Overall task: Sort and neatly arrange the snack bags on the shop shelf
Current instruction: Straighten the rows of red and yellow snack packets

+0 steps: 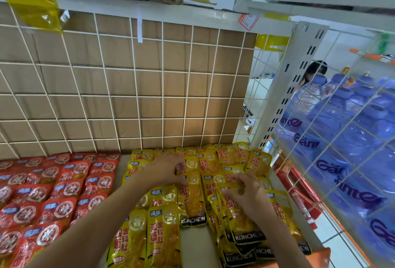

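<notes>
Yellow bags (162, 235) lie in overlapping rows on the right half of the shelf (196, 246). The left hand (165, 169) pinches the top of one yellow bag (190, 195) with curled fingers (181, 166). Beside it, the right hand (251, 197) grips a stack (239, 220) of them. Red bags (53, 193) fill the left half, with a wire grid (136, 88) behind.

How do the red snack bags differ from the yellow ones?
The red snack bags lie left in tidy overlapping rows; the yellow snack bags lie right, partly heaped at the front. The left hand and right hand grip yellow ones, none red. Both kinds share a blue corner logo and the shelf.
</notes>
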`<state>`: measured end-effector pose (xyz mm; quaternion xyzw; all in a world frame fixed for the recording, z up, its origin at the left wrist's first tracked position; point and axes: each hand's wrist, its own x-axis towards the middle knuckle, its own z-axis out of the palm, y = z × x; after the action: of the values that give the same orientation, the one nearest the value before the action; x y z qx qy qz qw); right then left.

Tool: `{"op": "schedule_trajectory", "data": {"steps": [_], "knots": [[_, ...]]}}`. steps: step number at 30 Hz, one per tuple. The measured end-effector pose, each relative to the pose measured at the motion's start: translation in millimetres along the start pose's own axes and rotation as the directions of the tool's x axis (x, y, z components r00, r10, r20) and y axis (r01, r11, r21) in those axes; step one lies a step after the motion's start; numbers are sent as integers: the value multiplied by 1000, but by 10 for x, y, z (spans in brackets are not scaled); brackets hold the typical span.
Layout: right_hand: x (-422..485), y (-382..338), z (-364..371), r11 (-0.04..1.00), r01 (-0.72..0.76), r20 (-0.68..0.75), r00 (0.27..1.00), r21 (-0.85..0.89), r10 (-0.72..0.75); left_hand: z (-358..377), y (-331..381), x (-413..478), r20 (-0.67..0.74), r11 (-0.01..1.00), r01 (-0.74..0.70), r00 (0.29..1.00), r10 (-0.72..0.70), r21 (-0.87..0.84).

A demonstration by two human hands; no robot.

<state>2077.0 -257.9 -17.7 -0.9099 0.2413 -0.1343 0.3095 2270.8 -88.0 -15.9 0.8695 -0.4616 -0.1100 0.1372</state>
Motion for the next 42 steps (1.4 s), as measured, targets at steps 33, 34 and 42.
{"op": "schedule_trajectory", "data": {"steps": [33, 34, 42], "knots": [[168, -69, -81, 973, -32, 2, 999, 227, 33, 45, 65, 216, 38, 958, -61, 996, 75, -281], [178, -114, -107, 966, -40, 18, 999, 256, 36, 42, 62, 219, 33, 956, -64, 996, 77, -287], [320, -621, 114, 949, 17, 140, 988, 315, -64, 23, 59, 231, 8, 967, -49, 999, 52, -249]]}}
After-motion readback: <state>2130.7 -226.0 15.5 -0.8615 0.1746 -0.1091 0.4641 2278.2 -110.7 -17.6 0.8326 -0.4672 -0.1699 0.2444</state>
